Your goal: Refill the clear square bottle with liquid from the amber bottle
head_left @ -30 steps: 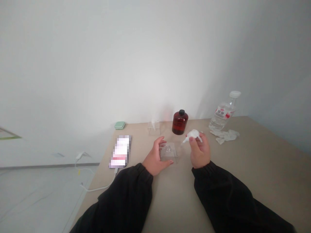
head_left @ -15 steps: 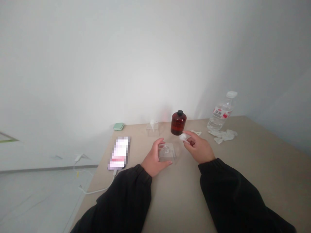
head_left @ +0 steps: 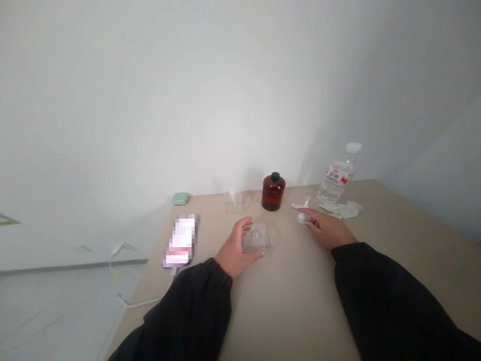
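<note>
"What colours is the amber glass bottle (head_left: pixel 273 195)?"
"Dark reddish brown, black cap (head_left: pixel 275 176)."
"The water bottle (head_left: pixel 335 184)?"
"Clear, white cap, red-and-white label (head_left: pixel 340 174)."
"And the rest?"
"Beige counter (head_left: pixel 300 306), pale green case (head_left: pixel 180 199), white wad (head_left: pixel 301 217), black sleeves (head_left: pixel 379 296)."

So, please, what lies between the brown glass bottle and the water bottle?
In the head view, a small white strip lies on the tabletop between the brown glass bottle and the water bottle.
</note>
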A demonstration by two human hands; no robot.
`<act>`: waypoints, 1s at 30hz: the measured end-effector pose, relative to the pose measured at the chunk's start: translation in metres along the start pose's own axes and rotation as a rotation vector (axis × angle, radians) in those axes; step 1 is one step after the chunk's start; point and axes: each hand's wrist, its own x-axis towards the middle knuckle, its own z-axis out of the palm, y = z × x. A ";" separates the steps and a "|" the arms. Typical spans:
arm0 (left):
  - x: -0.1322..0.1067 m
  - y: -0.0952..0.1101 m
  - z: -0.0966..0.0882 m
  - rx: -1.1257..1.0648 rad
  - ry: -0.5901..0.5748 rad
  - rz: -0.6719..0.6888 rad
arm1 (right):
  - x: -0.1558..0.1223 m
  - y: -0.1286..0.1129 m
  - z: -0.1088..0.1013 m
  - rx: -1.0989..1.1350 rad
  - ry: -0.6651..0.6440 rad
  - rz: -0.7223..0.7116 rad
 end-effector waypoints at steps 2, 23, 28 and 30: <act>0.000 0.001 -0.001 0.008 0.000 -0.003 | -0.001 0.006 0.003 -0.021 -0.042 -0.013; -0.001 -0.003 0.000 0.033 -0.012 0.008 | 0.006 0.003 0.010 -0.090 -0.147 0.042; -0.001 -0.004 -0.001 0.048 -0.009 -0.005 | 0.004 0.002 0.006 -0.103 -0.181 0.073; -0.001 -0.003 -0.001 0.060 -0.015 0.005 | 0.004 0.004 0.004 -0.115 -0.165 0.095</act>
